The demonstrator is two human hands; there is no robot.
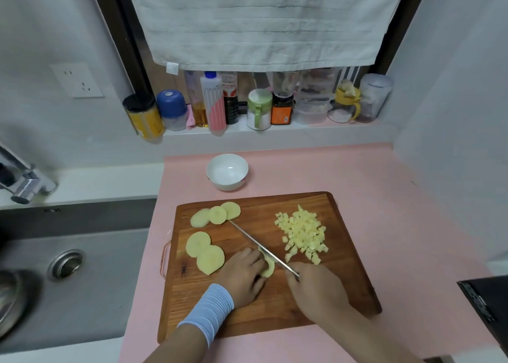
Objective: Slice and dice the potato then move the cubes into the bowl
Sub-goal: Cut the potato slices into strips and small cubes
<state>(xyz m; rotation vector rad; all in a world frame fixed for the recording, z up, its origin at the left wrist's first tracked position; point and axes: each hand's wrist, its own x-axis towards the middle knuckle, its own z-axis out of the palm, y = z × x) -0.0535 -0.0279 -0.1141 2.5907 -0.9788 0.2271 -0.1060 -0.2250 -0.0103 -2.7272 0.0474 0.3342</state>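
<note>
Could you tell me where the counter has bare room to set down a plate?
Free: the pink counter right of the cutting board, and behind it, right of the bowl. Crowded: the board itself and the jar-lined sill.

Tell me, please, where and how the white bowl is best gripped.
I would take the white bowl by its near rim, thumb inside and fingers outside, coming from the side of the cutting board. It stands upright and empty beyond the board with nothing close beside it, so that edge is free.
</note>
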